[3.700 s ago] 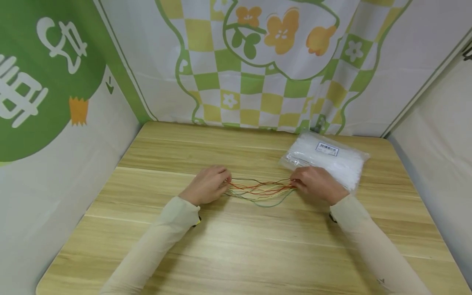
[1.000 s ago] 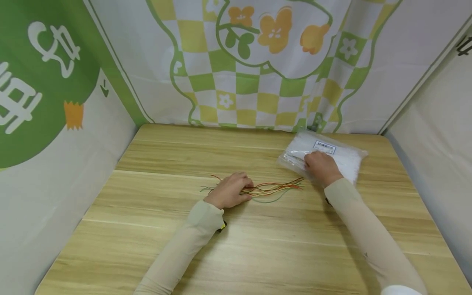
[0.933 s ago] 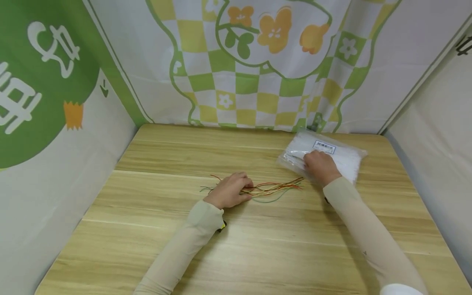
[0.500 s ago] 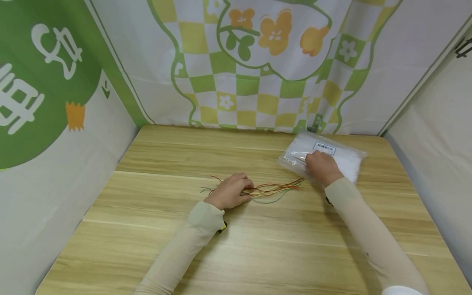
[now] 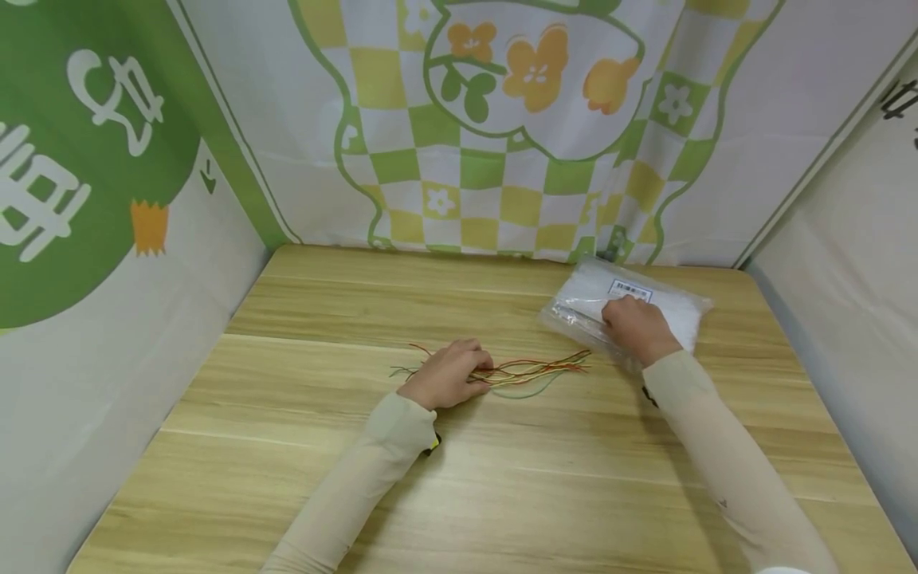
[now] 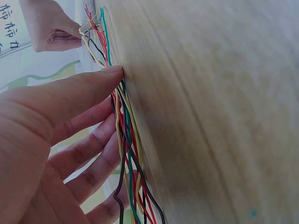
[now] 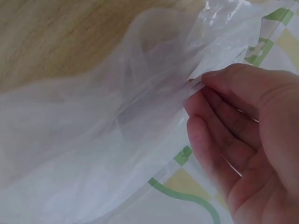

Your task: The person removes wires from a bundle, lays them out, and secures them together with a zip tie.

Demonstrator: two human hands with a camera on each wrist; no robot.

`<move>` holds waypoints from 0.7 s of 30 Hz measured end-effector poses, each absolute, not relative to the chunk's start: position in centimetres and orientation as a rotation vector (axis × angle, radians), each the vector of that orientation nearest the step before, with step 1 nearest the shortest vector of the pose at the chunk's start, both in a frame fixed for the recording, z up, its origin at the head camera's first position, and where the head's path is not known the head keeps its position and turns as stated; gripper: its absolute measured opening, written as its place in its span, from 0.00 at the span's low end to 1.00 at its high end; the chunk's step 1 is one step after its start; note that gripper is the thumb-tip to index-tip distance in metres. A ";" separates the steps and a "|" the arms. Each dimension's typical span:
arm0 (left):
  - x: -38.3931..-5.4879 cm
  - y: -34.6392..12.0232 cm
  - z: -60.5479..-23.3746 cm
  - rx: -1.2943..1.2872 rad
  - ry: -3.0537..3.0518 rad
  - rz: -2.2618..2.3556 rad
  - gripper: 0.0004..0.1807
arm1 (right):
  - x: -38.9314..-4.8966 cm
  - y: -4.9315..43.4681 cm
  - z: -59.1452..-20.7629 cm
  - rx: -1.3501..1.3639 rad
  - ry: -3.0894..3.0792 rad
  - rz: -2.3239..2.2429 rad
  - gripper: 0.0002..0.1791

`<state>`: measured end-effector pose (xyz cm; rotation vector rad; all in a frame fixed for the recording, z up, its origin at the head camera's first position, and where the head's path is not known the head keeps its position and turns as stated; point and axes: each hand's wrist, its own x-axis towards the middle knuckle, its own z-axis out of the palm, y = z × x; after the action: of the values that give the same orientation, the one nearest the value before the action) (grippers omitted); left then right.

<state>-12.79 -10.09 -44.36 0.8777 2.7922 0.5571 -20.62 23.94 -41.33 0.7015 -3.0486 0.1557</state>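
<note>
A loose bundle of thin electrical wires (image 5: 527, 368), red, yellow, green and dark, lies across the middle of the table. My left hand (image 5: 448, 372) grips it left of its middle; in the left wrist view the thumb (image 6: 100, 81) lies over the wires (image 6: 126, 121), with the fingers behind. To the right, a clear plastic bag (image 5: 574, 319) holds many thin white strips that look like cable ties. My right hand (image 5: 638, 328) is at the bag's near side. In the right wrist view, its thumb and forefinger pinch a thin white strip (image 7: 195, 84) at the bag's edge.
The wooden table (image 5: 516, 478) has a fabric wall (image 5: 502, 167) with green and yellow checks along its back edge. A barcode label (image 5: 629, 290) is on the bag. More fabric walls close in the left and right sides.
Earlier both hands held the wires near opposite ends. The left hand has since moved right along them; the right let go, went to the bag, and lately shifted slightly right.
</note>
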 end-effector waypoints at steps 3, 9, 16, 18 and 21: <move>-12.8 -10.1 -44.3 0.873 2.790 0.545 0.16 | -20.5 24.1 -41.2 0.714 -3.029 0.166 0.15; -12.7 -10.1 -44.2 0.874 2.783 0.565 0.16 | -20.2 24.4 -40.8 0.723 -3.015 0.225 0.19; -12.7 -10.1 -44.2 0.869 2.778 0.572 0.16 | -20.2 25.1 -40.6 0.720 -3.035 0.285 0.06; -12.7 -10.1 -44.2 0.867 2.779 0.570 0.16 | -20.2 25.1 -40.5 0.719 -3.047 0.319 0.04; -12.7 -10.0 -44.2 0.863 2.779 0.564 0.16 | -20.1 25.0 -40.1 0.714 -3.064 0.363 0.04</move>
<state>-12.74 -10.03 -44.22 0.8629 2.7791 0.5644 -20.14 24.98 -40.12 0.7142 -3.0640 0.3635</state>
